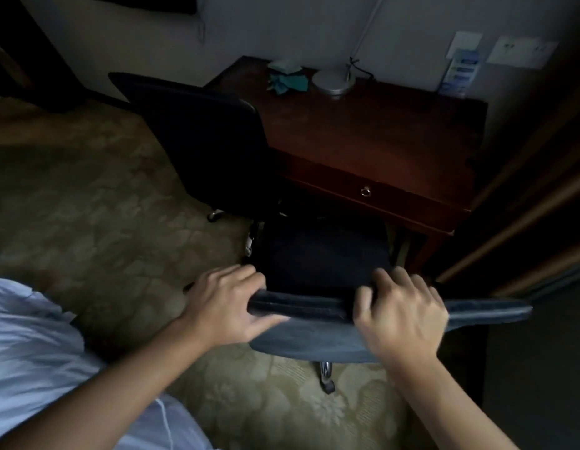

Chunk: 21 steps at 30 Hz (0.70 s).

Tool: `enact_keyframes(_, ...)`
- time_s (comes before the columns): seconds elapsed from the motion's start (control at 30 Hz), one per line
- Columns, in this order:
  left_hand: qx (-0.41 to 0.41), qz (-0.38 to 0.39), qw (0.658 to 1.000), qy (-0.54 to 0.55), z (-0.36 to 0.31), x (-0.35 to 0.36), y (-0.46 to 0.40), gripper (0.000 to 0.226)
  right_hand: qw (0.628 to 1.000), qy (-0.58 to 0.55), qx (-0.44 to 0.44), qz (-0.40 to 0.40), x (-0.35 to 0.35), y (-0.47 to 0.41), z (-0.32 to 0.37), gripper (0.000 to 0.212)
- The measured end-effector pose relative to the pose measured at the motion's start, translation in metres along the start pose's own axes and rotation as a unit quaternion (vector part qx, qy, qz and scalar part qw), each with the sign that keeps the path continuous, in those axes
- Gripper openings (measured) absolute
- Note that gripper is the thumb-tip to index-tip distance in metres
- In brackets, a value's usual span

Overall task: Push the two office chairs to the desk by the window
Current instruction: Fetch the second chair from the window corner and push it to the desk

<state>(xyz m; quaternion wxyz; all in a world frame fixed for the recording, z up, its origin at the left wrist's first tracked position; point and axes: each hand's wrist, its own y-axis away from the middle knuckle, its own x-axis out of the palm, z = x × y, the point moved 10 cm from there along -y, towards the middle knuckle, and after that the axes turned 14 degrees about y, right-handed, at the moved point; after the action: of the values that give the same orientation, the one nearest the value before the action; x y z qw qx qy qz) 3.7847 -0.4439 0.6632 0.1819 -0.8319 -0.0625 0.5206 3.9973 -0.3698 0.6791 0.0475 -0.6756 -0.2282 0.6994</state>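
One office chair already stands against the desk, at its left end. The second chair sits just short of the drawer front, its backrest clamped by the left hand and right hand. Remaining, by my judgement: a short final push.

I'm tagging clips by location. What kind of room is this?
Probably a hotel room: a dark red-brown wooden desk with a drawer, patterned beige carpet, and a blue printed card leaning against the wall.
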Motion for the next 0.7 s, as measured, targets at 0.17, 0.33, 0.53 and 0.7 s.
enact_keyframes(0.17, -0.011, -0.019, 1.000, -0.008, 0.000, -0.007, -0.007, 0.055, 1.000, -0.004, 0.003, -0.002, -0.006, -0.011, 0.001, 0.024)
enact_keyframes(0.33, -0.023, -0.015, 1.000, -0.006, -0.010, -0.001, 0.010, 0.055, 0.999, -0.047, -0.020, -0.007, -0.012, 0.006, -0.013, 0.025)
enact_keyframes(0.53, -0.026, -0.014, 1.000, 0.002, -0.015, -0.001, 0.018, 0.053, 0.997, -0.028, 0.060, -0.050, -0.024, 0.026, -0.102, 0.028)
enact_keyframes(0.7, -0.025, 0.015, 0.999, 0.013, -0.031, -0.001, 0.056, 0.052, 0.993, -0.004, 0.109, -0.050, -0.034, 0.079, -0.099, 0.025)
